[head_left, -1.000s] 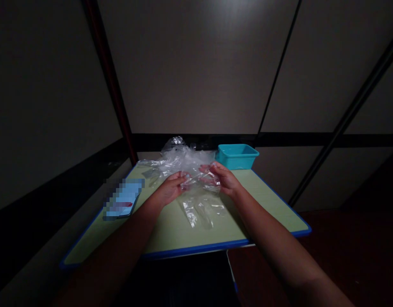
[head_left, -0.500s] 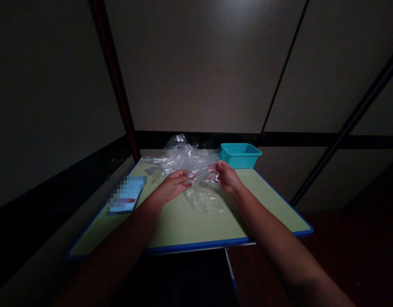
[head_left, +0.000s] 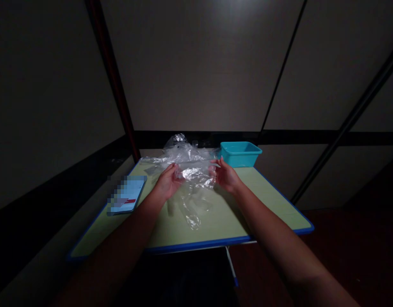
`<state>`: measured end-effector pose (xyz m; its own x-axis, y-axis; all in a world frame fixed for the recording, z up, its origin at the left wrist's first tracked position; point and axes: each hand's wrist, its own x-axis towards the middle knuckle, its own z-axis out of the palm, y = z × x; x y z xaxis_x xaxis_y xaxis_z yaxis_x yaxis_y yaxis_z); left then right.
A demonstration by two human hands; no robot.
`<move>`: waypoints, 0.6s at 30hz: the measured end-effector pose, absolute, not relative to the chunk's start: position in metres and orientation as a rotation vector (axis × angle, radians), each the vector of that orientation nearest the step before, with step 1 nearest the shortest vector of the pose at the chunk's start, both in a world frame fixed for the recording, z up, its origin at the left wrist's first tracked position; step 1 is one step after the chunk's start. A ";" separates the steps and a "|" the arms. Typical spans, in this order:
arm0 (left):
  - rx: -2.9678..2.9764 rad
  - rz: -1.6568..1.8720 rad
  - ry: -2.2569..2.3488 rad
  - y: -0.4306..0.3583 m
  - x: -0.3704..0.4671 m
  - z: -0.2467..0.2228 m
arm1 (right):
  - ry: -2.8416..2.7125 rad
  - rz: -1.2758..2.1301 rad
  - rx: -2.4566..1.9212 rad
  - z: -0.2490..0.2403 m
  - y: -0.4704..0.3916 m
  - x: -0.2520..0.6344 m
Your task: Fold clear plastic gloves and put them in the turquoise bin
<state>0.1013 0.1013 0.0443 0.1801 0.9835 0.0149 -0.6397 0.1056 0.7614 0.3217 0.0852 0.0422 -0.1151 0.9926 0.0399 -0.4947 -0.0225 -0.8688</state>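
Note:
Between my two hands a clear disposable plastic glove (head_left: 196, 173) is stretched by its wide edge, with finger-like ends hanging down towards the table. My left hand (head_left: 167, 183) grips its left side, the thumb on top and some fingers seen through the film. On the right side my right hand (head_left: 227, 177) pinches the edge between thumb and fingers. Behind them lies a crumpled heap of similar clear plastic (head_left: 181, 151), partly covered by the held glove.
A turquoise plastic basket (head_left: 239, 160) stands at the table's back right. At the left lies a phone or tablet (head_left: 129, 196) with a lit screen, partly blurred out. The light green table (head_left: 247, 213) has a blue edge, and wall panels rise behind it.
My left hand has moved slightly left and up, so the glove's edge is now pulled straight between both hands. One finger-like end hangs lower, nearer the table's front.

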 end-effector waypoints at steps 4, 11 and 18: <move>0.670 1.360 0.632 0.106 0.103 0.042 | -0.945 1.606 -0.710 0.043 0.081 0.319; 0.702 1.392 0.676 0.111 0.103 0.036 | -1.171 1.637 -0.592 0.039 0.072 0.310; 0.709 1.164 0.698 0.113 0.106 0.031 | -1.255 1.659 -0.596 0.040 0.068 0.305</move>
<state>0.1056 0.1126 0.0308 0.2457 0.9623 -0.1170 -0.5568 0.2389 0.7956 0.3048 0.0676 0.0403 -0.4404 0.8848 0.1522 -0.3870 -0.0341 -0.9214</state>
